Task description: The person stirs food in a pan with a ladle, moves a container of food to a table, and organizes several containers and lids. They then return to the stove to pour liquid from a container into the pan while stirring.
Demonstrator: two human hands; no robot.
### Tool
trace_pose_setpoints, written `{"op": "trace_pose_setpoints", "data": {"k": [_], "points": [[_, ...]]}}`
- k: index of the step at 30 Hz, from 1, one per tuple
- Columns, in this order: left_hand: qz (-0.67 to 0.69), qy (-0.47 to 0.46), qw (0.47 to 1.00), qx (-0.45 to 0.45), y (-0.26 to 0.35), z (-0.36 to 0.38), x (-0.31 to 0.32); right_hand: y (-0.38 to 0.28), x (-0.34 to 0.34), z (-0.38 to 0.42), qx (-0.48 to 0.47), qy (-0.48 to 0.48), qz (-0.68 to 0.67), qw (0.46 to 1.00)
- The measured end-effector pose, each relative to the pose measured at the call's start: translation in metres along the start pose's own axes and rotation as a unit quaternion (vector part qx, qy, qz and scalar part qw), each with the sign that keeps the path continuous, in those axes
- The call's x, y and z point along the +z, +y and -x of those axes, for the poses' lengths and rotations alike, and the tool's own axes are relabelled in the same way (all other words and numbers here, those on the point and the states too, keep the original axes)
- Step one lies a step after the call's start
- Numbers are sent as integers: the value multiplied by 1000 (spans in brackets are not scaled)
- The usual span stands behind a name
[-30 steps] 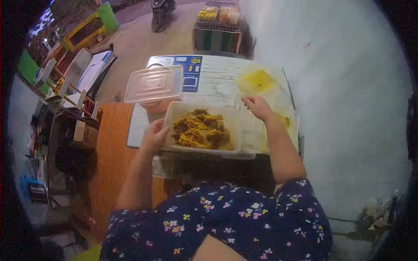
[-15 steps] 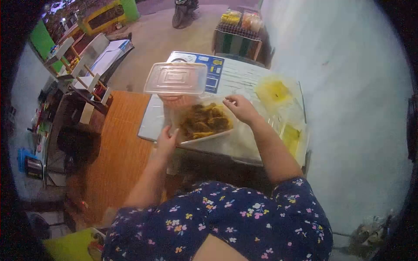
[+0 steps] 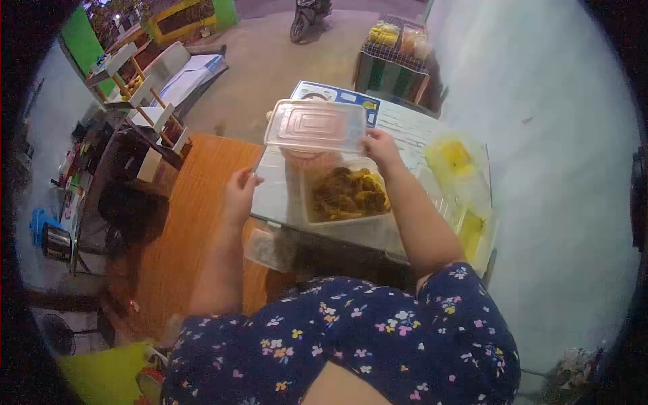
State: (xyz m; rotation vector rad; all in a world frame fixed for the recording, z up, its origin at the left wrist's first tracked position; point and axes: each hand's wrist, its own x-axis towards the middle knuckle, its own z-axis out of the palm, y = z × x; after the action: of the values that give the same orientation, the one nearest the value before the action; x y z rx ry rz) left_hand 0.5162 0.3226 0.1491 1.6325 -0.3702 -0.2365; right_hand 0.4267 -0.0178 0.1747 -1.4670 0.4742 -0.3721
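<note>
A clear plastic lid [image 3: 316, 127] is above the back of a translucent food container [image 3: 307, 206], resting on something pinkish that I cannot make out. Brown and yellow food pieces [image 3: 347, 192] fill much of the container. My right hand [image 3: 382, 150] has its fingers closed on the lid's right edge. To the left of the container, my left hand [image 3: 239, 192] is off the container's side, with fingers loosely curled and apart and nothing seen in them.
The white table [image 3: 412, 128] carries a blue printed panel at its far side and yellow-stained clear trays [image 3: 470, 229] at right. A wall [image 3: 560, 169] borders the right. At left stands a shelf [image 3: 155, 115]; a motorbike [image 3: 307, 19] and a small stand [image 3: 391, 74] are beyond.
My right hand has gone from above the food to the lid's right edge and taken hold. My left hand has let go of the container and moved left. The whole view has shifted slightly.
</note>
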Motion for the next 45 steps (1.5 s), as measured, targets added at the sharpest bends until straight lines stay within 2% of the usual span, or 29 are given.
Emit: {"op": "trace_pose_setpoints", "data": {"k": [2, 6, 10, 12, 14, 16, 18, 20, 22, 24, 27, 28, 34, 37, 40, 43, 45], "points": [[2, 0, 1000, -6, 5, 2, 0, -5, -15, 8, -23, -1, -10, 1000], [-2, -39, 999, 7, -3, 9, 7, -21, -53, 47, -5, -1, 20, 1000], [-18, -96, 992, -79, 26, 24, 32, -20, -87, 88, 21, -32, 90, 995], [-36, -143, 986, -81, 26, 29, 48, -3, -102, 98, 26, -48, 124, 991], [-43, -164, 980, -103, 17, 29, 59, 13, -99, 108, 24, -11, 162, 987], [-125, -140, 981, -46, 11, 30, 69, 28, -88, 118, 10, 30, 167, 985], [-198, -116, 973, 8, 12, 30, 74, 36, -77, 126, -32, 74, 293, 953], [-238, -108, 965, 13, 12, 29, 77, 33, -67, 134, -84, 107, 419, 898], [-275, -107, 954, 51, 5, 27, 79, 24, -58, 138, -82, 105, 528, 839], [-285, -102, 952, 46, 4, 28, 80, 16, -52, 141, -54, 89, 613, 784], [-317, -98, 939, 88, -4, 24, 80, 22, -54, 134, -45, 69, 636, 768], [-330, -97, 932, 110, -8, 23, 79, 22, -55, 133, -53, 61, 661, 746], [-321, -98, 941, 53, 10, 29, 86, 7, -52, 127, -16, 17, 681, 732], [-353, -84, 926, 103, 9, 27, 88, 10, -53, 123, -20, 15, 674, 738], [-398, -118, 909, 42, 22, 26, 90, 2, -53, 124, -16, -9, 680, 733], [-395, -106, 910, 70, 15, 24, 92, 0, -55, 125, 0, -26, 677, 735], [-440, -110, 887, 81, 18, 25, 95, 4, -53, 124, 10, -20, 679, 734]]}}
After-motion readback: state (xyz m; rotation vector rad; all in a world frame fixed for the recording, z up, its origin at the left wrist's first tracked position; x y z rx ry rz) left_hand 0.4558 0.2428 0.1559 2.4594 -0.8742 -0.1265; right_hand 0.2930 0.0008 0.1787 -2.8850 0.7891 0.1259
